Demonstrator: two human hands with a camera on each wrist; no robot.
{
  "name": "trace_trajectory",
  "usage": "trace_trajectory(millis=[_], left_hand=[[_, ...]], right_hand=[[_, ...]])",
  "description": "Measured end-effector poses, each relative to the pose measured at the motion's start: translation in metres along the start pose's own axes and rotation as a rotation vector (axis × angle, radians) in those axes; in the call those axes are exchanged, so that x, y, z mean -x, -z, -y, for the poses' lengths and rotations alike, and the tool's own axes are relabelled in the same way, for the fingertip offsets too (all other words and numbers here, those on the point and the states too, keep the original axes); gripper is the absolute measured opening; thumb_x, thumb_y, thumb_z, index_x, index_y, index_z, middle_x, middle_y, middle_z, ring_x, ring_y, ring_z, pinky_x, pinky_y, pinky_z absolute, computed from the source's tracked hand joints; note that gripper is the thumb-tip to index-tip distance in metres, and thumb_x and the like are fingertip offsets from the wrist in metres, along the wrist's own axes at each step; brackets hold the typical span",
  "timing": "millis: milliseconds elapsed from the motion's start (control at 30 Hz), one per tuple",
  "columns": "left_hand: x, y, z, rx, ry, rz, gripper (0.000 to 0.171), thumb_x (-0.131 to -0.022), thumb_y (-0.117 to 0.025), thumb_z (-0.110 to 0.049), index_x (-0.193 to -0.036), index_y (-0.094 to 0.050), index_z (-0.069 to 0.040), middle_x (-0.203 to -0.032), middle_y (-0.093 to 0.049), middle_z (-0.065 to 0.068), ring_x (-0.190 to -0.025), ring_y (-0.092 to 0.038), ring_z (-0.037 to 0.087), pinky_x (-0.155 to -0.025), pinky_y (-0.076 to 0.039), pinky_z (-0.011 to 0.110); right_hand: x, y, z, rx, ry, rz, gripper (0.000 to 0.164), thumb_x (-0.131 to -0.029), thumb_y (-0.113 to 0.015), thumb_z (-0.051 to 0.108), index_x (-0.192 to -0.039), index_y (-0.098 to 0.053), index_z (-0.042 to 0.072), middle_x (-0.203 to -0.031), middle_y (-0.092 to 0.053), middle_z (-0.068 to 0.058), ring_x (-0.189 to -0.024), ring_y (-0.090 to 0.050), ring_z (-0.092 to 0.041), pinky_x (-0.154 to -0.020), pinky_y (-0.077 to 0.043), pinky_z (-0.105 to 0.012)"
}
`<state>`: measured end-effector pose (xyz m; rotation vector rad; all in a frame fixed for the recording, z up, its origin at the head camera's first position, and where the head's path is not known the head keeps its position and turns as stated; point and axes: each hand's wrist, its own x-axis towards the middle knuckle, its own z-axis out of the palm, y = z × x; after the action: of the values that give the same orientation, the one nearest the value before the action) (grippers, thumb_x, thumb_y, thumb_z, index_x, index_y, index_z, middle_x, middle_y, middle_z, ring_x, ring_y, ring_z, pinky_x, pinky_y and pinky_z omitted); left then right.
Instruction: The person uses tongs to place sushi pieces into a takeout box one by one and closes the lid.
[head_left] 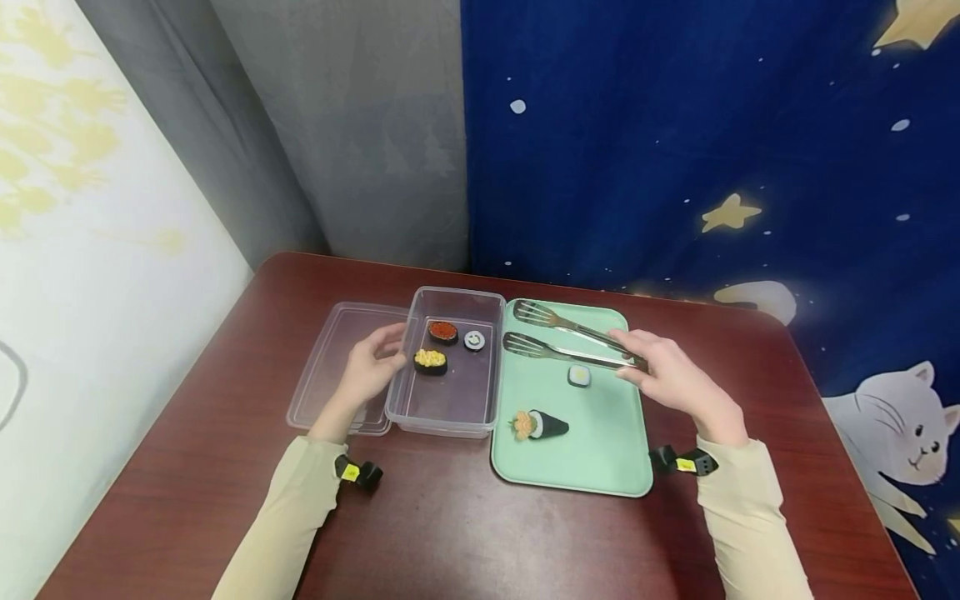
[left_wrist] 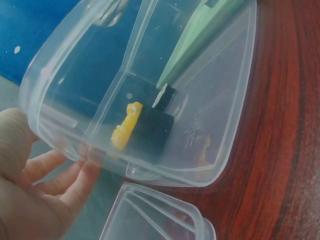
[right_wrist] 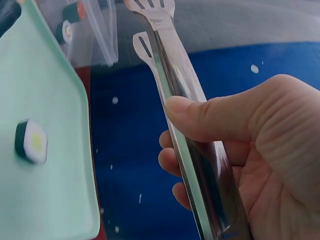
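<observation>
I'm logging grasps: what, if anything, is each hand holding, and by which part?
The right hand holds the metal tongs by their arms, toward the joined end. The left hand visibly grips nothing; its fingers touch the clear container from outside.

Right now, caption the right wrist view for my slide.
The right hand grips shiny metal tongs with slotted tips near a pale green rectangular tray.

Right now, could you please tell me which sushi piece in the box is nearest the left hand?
The yellow-topped piece is nearest the left hand; the red-topped piece and the round roll sit farther from it.
</observation>
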<state>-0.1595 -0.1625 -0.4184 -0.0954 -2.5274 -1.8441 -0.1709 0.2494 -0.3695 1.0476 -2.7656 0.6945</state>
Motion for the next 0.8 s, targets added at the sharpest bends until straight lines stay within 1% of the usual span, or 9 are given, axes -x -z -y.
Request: trace_trajectory(millis=[67,167,333,567,800], left_hand=[[0.0,0.0,0.0,-0.002,-0.004,-0.001,0.05,-0.081,-0.051,0.01,-0.13,-0.044,0.013,-0.126,-0.049,0.034,-0.114,-0.05,0.047,-0.093,-0.048,0.05],[0.001,0.0,-0.002,-0.01,-0.008,-0.001,0.049,-0.081,-0.051,0.01,-0.13,-0.044,0.013,-0.126,-0.05,0.034,-0.114,-0.05,0.048,-0.092,-0.048,0.051],[0.002,0.0,-0.004,-0.022,-0.005,0.001,0.049,-0.082,-0.051,0.009,-0.13,-0.044,0.013,-0.126,-0.05,0.034,-0.114,-0.05,0.048,-0.092,-0.048,0.051],[0.002,0.0,-0.004,-0.027,-0.005,0.0,0.049,-0.082,-0.051,0.009,-0.131,-0.044,0.012,-0.126,-0.05,0.034,-0.114,-0.05,0.048,-0.092,-0.048,0.051],[0.002,-0.001,-0.003,-0.036,-0.01,-0.007,0.048,-0.082,-0.052,0.009,-0.13,-0.045,0.012,-0.125,-0.051,0.033,-0.112,-0.052,0.047,-0.09,-0.05,0.051]], right_hand=[[0.007,0.0,-0.004,0.005,0.013,-0.023,0.052,-0.074,-0.073,-0.003,-0.122,-0.055,-0.009,-0.104,-0.062,-0.017,-0.081,-0.056,-0.022,-0.065,-0.049,-0.037],[0.018,0.001,-0.01,0.008,0.007,-0.037,0.052,-0.073,-0.074,-0.003,-0.121,-0.055,-0.009,-0.104,-0.063,-0.016,-0.081,-0.057,-0.021,-0.066,-0.05,-0.035],[0.035,0.0,-0.018,0.011,-0.024,-0.036,0.052,-0.072,-0.075,-0.001,-0.12,-0.057,-0.006,-0.102,-0.063,-0.014,-0.081,-0.058,-0.022,-0.066,-0.049,-0.035],[0.058,-0.005,-0.029,0.028,-0.05,-0.027,0.05,-0.071,-0.077,0.002,-0.117,-0.059,-0.002,-0.096,-0.063,-0.01,-0.076,-0.054,-0.016,-0.062,-0.047,-0.033],[0.077,-0.01,-0.037,0.015,-0.1,-0.019,0.049,-0.07,-0.077,0.001,-0.116,-0.059,-0.002,-0.096,-0.063,-0.01,-0.075,-0.052,-0.014,-0.061,-0.046,-0.03]])
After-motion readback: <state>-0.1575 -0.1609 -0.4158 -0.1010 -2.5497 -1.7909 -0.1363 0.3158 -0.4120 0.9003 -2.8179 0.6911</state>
